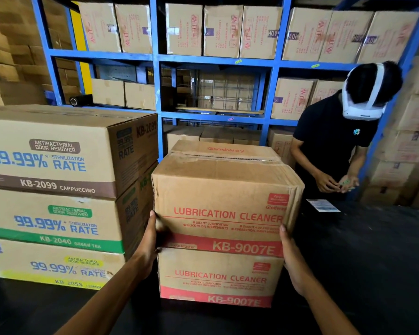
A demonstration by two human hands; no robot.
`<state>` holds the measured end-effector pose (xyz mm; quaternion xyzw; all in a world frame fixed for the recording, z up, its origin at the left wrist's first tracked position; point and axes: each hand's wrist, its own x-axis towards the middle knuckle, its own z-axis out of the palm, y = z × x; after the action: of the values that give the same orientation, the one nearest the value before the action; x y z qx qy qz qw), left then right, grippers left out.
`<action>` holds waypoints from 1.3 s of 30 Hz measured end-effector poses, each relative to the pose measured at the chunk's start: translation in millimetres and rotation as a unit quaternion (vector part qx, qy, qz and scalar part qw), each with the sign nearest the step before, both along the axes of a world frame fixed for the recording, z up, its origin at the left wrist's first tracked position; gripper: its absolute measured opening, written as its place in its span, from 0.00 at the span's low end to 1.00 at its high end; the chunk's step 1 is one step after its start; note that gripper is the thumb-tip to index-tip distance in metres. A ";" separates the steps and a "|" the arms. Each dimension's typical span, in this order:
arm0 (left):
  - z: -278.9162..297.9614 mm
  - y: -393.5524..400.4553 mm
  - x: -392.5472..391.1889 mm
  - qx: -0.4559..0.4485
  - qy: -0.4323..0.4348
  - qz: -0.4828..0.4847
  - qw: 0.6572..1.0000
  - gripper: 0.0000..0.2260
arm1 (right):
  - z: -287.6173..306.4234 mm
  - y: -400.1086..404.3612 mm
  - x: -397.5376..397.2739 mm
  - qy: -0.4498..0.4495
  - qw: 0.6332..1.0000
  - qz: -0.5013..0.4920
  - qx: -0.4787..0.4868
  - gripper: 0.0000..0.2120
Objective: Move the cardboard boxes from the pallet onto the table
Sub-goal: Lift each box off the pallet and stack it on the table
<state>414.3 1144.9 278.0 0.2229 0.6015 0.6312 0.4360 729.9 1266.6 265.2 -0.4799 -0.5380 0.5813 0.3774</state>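
The upper box [224, 194] sat on a lower box [218, 276], just beside a stacked pile [58, 197]; bare counter [373, 262] lay rightward. The left hand [146, 243] and right hand [294, 259] pressed its sides, each grip flat-fingered.

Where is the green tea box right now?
In the head view, the green tea box sits at the left, middle of a three-high stack, under the cappuccino box and beside the two lubrication cleaner boxes.
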 end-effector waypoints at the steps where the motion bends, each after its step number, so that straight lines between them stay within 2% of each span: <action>1: 1.3 -1.2 0.8 -0.001 0.002 -0.003 1.000 0.42 | -0.7 -0.9 0.5 -0.001 1.000 0.000 0.001 0.43; 5: 2.2 -5.5 2.6 -0.003 0.016 -0.011 1.000 0.46 | 4.6 -6.8 1.0 0.006 1.000 0.005 0.009 0.42; 8: -3.2 -12.5 5.6 -0.003 0.026 -0.020 0.999 0.40 | 7.0 -23.1 -4.2 0.006 0.999 -0.019 0.027 0.27; 10: -10.7 -26.0 11.9 -0.020 0.034 -0.033 0.999 0.32 | -4.0 -40.6 -13.4 0.006 0.996 -0.075 0.050 0.22; 12: -17.1 -49.0 15.5 -0.043 0.040 -0.044 0.997 0.28 | -23.0 -70.4 -36.6 -0.005 0.984 -0.163 0.069 0.24; 14: -31.7 -77.0 6.9 -0.090 0.034 -0.038 0.995 0.28 | -47.8 -101.8 -71.4 -0.039 0.978 -0.187 0.081 0.33; 15: -33.8 -94.1 4.7 -0.099 0.038 -0.038 0.994 0.27 | -59.7 -117.1 -91.9 -0.056 0.982 -0.164 0.072 0.37; 17: -41.0 -141.0 -6.5 -0.119 0.045 -0.023 0.992 0.24 | -68.3 -159.6 -141.7 -0.077 0.993 -0.081 0.042 0.34; 20: -41.6 -227.9 -39.1 -0.120 0.059 -0.024 0.991 0.28 | -74.8 -219.7 -214.5 -0.063 0.997 0.036 0.038 0.27; 22: -37.4 -302.9 -72.9 -0.118 0.047 0.021 0.992 0.36 | -72.5 -267.5 -265.7 -0.060 0.989 0.115 0.067 0.26; 23: -36.1 -344.4 -92.3 -0.125 0.044 0.054 0.990 0.36 | -70.0 -294.6 -291.8 -0.062 0.983 0.153 0.077 0.25; 25: -36.5 -424.2 -125.3 -0.132 0.044 0.121 0.983 0.18 | -67.2 -348.4 -339.5 -0.047 0.974 0.205 0.082 0.22; 27: -38.3 -514.2 -162.0 -0.122 0.045 0.213 0.968 0.10 | -60.4 -410.3 -389.1 -0.027 0.962 0.255 0.092 0.20; 28: -43.8 -558.1 -178.9 -0.134 0.043 0.261 0.955 0.11 | -58.9 -440.7 -413.3 -0.021 0.955 0.281 0.091 0.19; 32: -74.5 -715.1 -221.1 -0.153 0.036 0.365 0.918 0.25 | -60.5 -554.7 -493.6 0.011 0.920 0.383 0.089 0.16; 36: -70.5 -794.9 -227.1 -0.129 0.028 0.439 0.889 0.37 | -67.4 -653.2 -555.5 0.025 0.873 0.481 0.085 0.14; 37: -75.3 -809.9 -232.1 -0.142 0.017 0.457 0.878 0.39 | -72.9 -674.4 -568.6 0.019 0.862 0.499 0.088 0.14; 39: -92.5 -831.8 -247.0 -0.156 -0.018 0.485 0.861 0.35 | -90.5 -710.3 -594.9 -0.002 0.840 0.535 0.091 0.14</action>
<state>167.3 313.1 185.6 -0.1793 0.7160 0.6648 0.1151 135.0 556.2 174.7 -0.0825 -0.7624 0.6399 0.0490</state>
